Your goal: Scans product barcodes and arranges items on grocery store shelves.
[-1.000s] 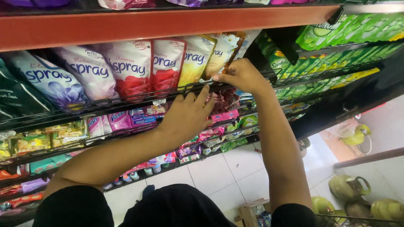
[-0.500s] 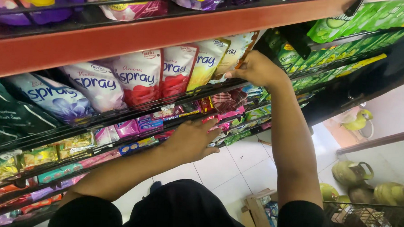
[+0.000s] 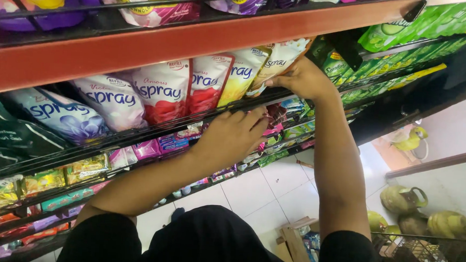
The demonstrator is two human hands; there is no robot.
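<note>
A row of upright refill pouches is seen along the wire shelf: a purple-flowered pouch (image 3: pixel 66 118) far left of the fingers, then a red-and-white pouch (image 3: pixel 163 93) and a yellow pouch (image 3: pixel 241 78) just above the left hand's fingertips. The left hand (image 3: pixel 232 136) is laid palm-down on the black wire shelf rail (image 3: pixel 137 134), fingers together and curled over its front edge beneath the yellow pouch. Further right, the right hand (image 3: pixel 302 79) is pressed against the cream pouch (image 3: pixel 279 61) at the row's end, fingers closed around its lower edge; green sachets (image 3: pixel 385 67) hang just beyond its knuckles.
</note>
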